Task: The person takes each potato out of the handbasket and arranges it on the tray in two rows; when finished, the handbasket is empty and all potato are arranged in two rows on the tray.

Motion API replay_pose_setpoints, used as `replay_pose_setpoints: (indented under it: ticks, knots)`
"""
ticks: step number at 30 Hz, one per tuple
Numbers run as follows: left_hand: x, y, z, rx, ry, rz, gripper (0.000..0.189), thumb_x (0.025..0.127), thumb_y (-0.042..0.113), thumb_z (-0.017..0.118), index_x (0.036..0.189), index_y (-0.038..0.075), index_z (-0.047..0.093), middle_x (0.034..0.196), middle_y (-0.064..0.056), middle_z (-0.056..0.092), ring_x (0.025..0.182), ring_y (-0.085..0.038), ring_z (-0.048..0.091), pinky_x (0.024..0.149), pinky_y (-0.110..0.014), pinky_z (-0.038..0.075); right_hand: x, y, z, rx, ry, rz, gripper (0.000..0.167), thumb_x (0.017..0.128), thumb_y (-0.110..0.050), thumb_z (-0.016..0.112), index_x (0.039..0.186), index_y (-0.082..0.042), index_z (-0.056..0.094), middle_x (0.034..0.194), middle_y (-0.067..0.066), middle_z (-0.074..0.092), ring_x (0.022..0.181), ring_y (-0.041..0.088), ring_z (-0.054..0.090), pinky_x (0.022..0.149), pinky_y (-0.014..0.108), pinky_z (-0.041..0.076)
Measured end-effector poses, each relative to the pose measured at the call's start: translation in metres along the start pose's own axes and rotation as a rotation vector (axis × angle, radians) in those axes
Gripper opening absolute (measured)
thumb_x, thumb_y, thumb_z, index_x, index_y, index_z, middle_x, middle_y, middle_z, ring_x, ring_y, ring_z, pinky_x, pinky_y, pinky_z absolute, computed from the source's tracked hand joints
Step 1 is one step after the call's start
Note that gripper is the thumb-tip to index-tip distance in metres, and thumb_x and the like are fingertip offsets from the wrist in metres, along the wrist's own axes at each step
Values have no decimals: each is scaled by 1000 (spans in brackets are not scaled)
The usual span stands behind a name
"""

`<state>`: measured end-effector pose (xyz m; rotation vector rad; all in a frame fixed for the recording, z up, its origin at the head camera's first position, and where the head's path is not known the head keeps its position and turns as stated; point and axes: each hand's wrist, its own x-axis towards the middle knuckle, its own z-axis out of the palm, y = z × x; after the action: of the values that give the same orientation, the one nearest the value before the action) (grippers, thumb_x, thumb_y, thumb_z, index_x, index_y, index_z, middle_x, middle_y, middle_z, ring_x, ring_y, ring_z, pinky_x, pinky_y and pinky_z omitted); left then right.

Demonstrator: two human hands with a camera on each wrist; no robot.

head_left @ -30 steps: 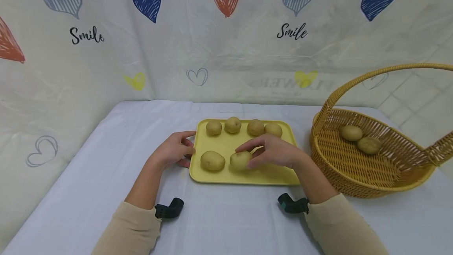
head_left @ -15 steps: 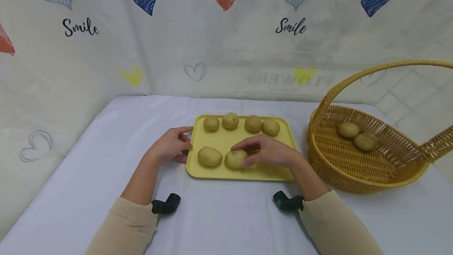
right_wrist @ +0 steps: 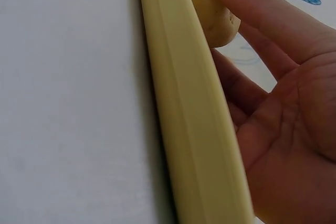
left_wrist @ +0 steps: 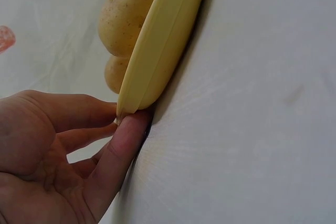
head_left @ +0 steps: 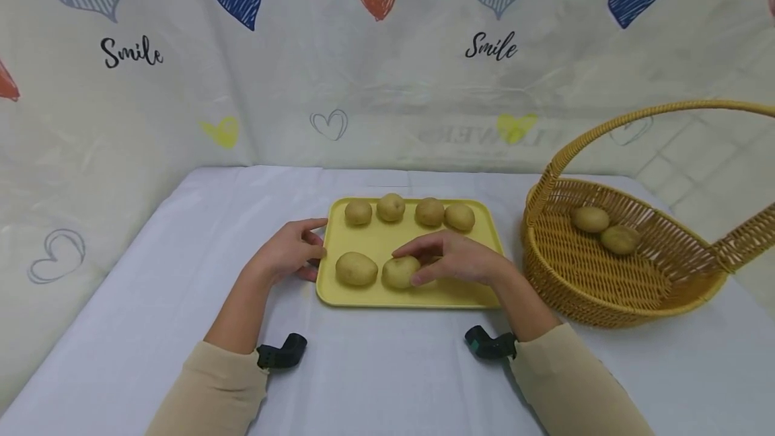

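A yellow tray (head_left: 378, 242) lies on the table with several potatoes on it: a row along its far side and two nearer the front. My right hand (head_left: 454, 258) holds the right-hand front potato (head_left: 397, 273), thumb on the near side and fingers over the far side. In the right wrist view, the thumb presses that potato (right_wrist: 210, 14) behind the tray's rim. The other front potato (head_left: 356, 268) sits just left of it. At the tray's left edge, my left hand (head_left: 293, 251) pinches the rim; the left wrist view shows thumb and forefinger meeting at it.
To the right stands a wicker basket (head_left: 533, 254) with a tall arched handle and two potatoes (head_left: 590, 219) inside. White cloth (head_left: 375, 369) covers the table. Behind it hangs a sheet (head_left: 290, 73) printed with hearts. A black wrist mount (head_left: 283, 352) is strapped to each forearm.
The head view has shifted slightly, moving the whole scene a little left and up. Both hands keep their places on the tray's edge and the potato.
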<state>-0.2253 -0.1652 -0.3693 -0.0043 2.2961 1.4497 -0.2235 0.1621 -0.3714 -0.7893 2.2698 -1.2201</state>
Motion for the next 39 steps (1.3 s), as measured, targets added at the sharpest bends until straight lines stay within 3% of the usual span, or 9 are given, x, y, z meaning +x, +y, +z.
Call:
replay_pose_setpoints:
  ticks: [8,15,26,35,39]
  knots:
    - [-1,-4,2,-22,-8,10,72,98,1,59,163,11,32,120,-16,51,91,-22,68,67,-33,64,-4,-1,-1,21,-14,-12,49,86,-18,84,133,-14,71,130,4,70,113,20,68,96,28,55]
    - [0,0,2,-13,-6,16,72,97,2,60,163,12,33,120,-15,51,92,-22,67,68,-33,64,-15,-13,-16,-36,53,41,46,87,-21,83,131,-18,72,131,2,70,116,23,68,94,37,57]
    - [6,1,4,-5,-18,5,73,97,2,60,163,13,32,121,-15,51,92,-21,67,67,-32,64,-35,-35,-33,-20,99,-6,44,91,-20,79,134,-17,70,137,15,67,125,36,65,101,42,56]
    - [2,0,4,-10,-9,7,73,98,2,60,164,12,31,123,-17,50,89,-21,69,69,-34,65,-58,-45,-63,-120,201,1,37,95,-26,76,132,-21,71,133,1,70,123,23,66,100,34,55]
    - [0,0,4,-9,-14,12,73,98,2,60,164,11,30,122,-17,50,88,-20,68,70,-34,65,-75,-48,-74,-134,250,61,36,96,-30,75,132,-23,70,137,1,68,124,21,65,102,36,54]
